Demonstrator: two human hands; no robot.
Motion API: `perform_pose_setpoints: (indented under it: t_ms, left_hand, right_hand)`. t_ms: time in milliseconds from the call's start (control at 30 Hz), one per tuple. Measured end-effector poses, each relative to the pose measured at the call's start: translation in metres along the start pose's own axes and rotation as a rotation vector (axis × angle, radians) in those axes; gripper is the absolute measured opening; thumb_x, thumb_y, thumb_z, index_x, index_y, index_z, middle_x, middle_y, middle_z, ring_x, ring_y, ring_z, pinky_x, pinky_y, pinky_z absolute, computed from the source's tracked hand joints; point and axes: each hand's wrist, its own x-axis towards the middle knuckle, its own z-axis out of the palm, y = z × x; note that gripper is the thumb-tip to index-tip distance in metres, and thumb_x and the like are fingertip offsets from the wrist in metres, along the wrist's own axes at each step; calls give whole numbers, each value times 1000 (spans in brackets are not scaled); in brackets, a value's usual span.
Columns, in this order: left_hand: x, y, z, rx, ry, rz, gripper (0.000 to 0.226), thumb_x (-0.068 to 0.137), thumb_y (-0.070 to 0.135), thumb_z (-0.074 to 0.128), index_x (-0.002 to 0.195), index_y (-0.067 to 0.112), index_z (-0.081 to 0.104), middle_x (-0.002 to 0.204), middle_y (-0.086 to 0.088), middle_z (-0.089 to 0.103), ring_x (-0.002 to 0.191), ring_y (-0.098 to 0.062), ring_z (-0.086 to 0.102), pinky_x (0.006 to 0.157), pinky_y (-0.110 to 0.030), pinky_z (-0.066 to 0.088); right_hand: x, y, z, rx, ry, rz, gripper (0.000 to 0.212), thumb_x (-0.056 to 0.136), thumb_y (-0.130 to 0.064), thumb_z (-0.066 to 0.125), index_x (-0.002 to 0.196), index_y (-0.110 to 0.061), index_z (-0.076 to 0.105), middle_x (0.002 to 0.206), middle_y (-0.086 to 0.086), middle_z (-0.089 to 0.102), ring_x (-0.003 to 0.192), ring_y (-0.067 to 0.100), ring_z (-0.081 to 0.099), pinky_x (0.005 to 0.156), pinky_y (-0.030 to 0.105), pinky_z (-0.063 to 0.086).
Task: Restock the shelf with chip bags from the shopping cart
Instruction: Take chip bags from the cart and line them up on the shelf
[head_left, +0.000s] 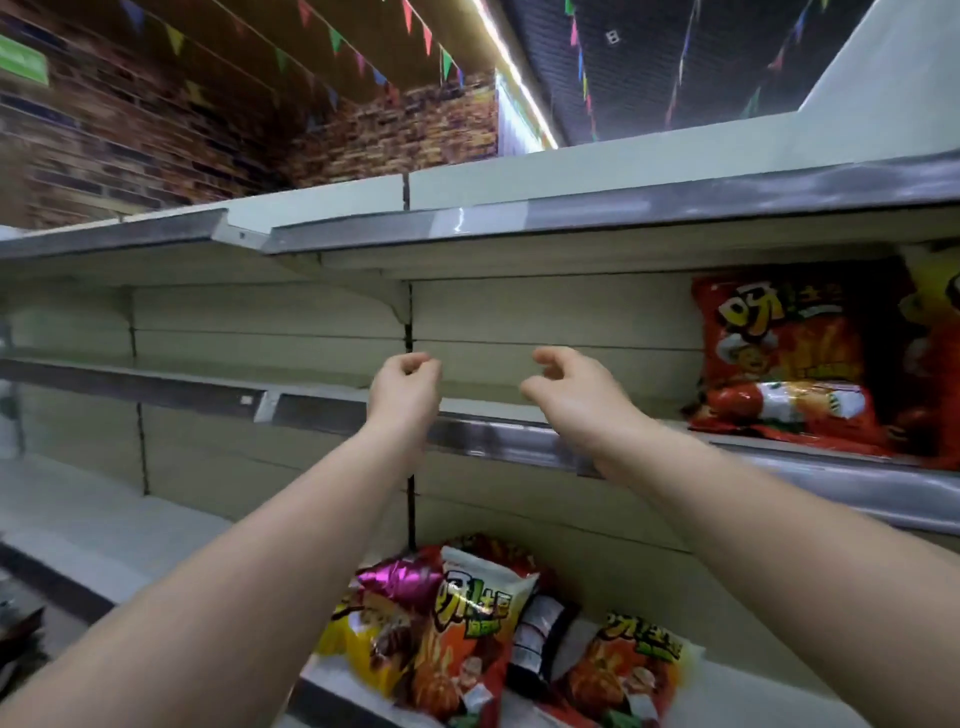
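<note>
Red and glossy, the crinkled foil chip bag (789, 358) stands upright on the grey metal middle shelf (498, 434), at the right end of it, with another bag in yellow and red (935, 332) just beside it at the picture's edge. Below this shelf, on the lower board, lie more bags: a white and orange chip bag (467, 634) leaning on a yellow bag with a shiny pink top (384, 608), a dark package (540, 639) between, and a second white and orange bag (623, 670) lying to the right. Such bags are, I judge, very light and full of air, soft to the touch, with a smooth film that slips easily, and the chips inside break if one squeezes the middle. The better place to take hold is the flat sealed seam at the top, or both side edges with gentle fingers. Above the front edge of the middle shelf, left of the red bag and well apart from it, both hands hover in the air. The left hand (405, 384) has its fingers loosely curled and holds nothing; the right hand (571, 389) is also loosely curled, thumb and fingers apart, and holds nothing. The stretch of the middle shelf behind the hands is bare. The shopping cart is not in view. Above the shelves hang small coloured flags (332, 39) before a brick-patterned wall (156, 130).
</note>
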Motion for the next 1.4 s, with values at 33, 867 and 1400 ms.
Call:
perform_pose_setpoints:
  t_ms: [33,867,1400]
  left_hand:
    - [1,-5,-17,18,29,-7,23,93,22,48,115,18,54,120,-11,60,110,-30,58,93,-35,48]
    - [9,-220,-454,242,449,-515,15,97,16,44,102,10,57,81,-7,51,68,-17,46,58,-24,34]
    - [-24,-420,-477,264,628,-998,9,93,24,53,89,18,58,87,-8,57,83,-24,51,72,-31,38]
  right_hand:
    - [0,-6,13,3,-22,-14,47,92,-19,48,139,-20,42,136,2,49,108,17,52,94,28,39]
    - [-83,-86,463,170,-734,118,50,91,-19,54,139,-17,42,141,4,46,117,20,50,94,29,40]
    - [-108,56,652,60,-1265,394,51,91,-19,58,138,-12,41,132,7,51,107,19,52,84,26,40]
